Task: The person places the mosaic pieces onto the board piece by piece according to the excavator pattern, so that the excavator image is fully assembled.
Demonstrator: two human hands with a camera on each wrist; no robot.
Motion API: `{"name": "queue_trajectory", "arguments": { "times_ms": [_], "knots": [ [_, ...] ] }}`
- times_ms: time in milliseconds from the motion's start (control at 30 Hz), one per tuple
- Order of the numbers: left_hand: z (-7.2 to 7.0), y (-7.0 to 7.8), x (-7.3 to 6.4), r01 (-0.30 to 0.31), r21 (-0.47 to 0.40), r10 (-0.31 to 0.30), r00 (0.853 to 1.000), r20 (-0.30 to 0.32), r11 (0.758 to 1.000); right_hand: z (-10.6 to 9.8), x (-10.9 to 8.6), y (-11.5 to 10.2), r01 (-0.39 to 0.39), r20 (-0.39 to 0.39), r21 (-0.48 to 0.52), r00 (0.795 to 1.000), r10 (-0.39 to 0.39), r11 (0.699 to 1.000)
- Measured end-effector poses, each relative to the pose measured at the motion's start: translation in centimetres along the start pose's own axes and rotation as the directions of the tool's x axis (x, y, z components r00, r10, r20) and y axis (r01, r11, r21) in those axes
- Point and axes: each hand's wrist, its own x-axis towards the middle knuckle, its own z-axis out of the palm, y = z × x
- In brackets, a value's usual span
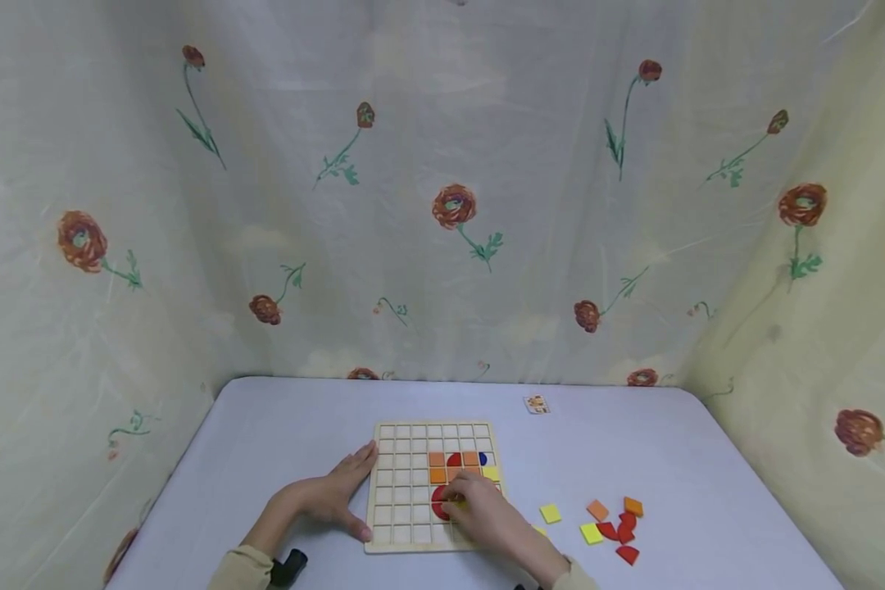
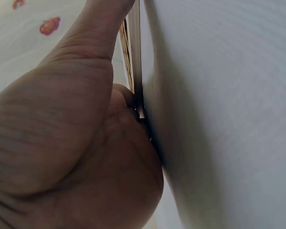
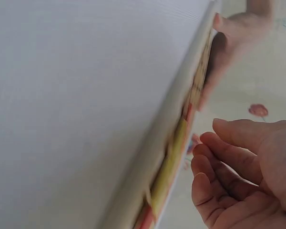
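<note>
A wooden grid board (image 1: pixel 402 533) lies on the table, seen edge-on in both wrist views. My left hand (image 1: pixel 339 490) rests along its left side, fingers stretched to the upper part and thumb by the lower corner. My right hand (image 1: pixel 479 512) is over the lower right of the board, fingertips beside red curved pieces (image 1: pixel 438 494) set in the grid. In the right wrist view its fingers are loosely bent, and no piece shows between thumb and fingers. Orange squares (image 1: pixel 437 475), a red piece (image 1: pixel 454 460), a blue piece (image 1: pixel 483 459) and a yellow square (image 1: pixel 491 473) fill other cells.
Right of the board lie loose pieces: yellow squares (image 1: pixel 550 514), orange squares (image 1: pixel 597 510) and several red quarter-round pieces (image 1: pixel 628 555). A small printed card (image 1: pixel 537 405) is near the table's far edge. Flowered curtains (image 1: pixel 413 246) surround the white table (image 1: pixel 678 459).
</note>
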Motion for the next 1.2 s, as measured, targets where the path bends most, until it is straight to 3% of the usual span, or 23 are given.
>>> {"name": "queue_trajectory", "arguments": {
  "times_ms": [100, 267, 433, 567, 633, 800, 867, 1200],
  "knots": [
    [-0.1, 0.1, -0.2, -0.013, -0.001, 0.013, 1.0, -0.002, 1.0, -1.2, -0.8, 0.2, -0.038, 0.008, 0.054, 0.999, 0.038, 0.998],
    [0.0, 0.0, -0.2, -0.027, 0.008, 0.027, 1.0, -0.006, 1.0, -4.3, -2.7, 1.7, -0.116, 0.086, 0.093, 0.99, 0.108, 0.989],
    [0.1, -0.2, -0.1, -0.003, 0.003, 0.003, 1.0, -0.005, 1.0, -7.7, -5.3, 5.1, -0.204, 0.154, 0.082, 0.97, 0.19, 0.975],
    [0.1, -0.1, -0.1, 0.01, -0.001, -0.01, 1.0, -0.006, 1.0, -9.9, -8.1, 8.2, -0.271, 0.135, 0.072, 0.956, 0.259, 0.96],
    [0.0, 0.0, -0.1, 0.012, -0.003, -0.012, 1.0, -0.006, 1.0, -10.7, -9.4, 9.6, -0.337, 0.12, 0.07, 0.937, 0.327, 0.939],
    [0.1, 0.0, -0.2, 0.019, -0.01, -0.019, 1.0, 0.001, 1.0, -11.2, -11.4, 12.1, -0.503, 0.097, 0.038, 0.862, 0.498, 0.863],
    [0.0, 0.0, -0.2, 0.021, -0.01, -0.021, 1.0, 0.001, 1.0, -11.0, -11.7, 12.6, -0.516, 0.087, 0.029, 0.854, 0.512, 0.856],
    [0.0, 0.0, -0.3, 0.007, 0.002, -0.007, 1.0, -0.002, 1.0, -10.0, -11.4, 13.1, -0.458, -0.028, -0.004, 0.889, 0.458, 0.889]
  ]
}}
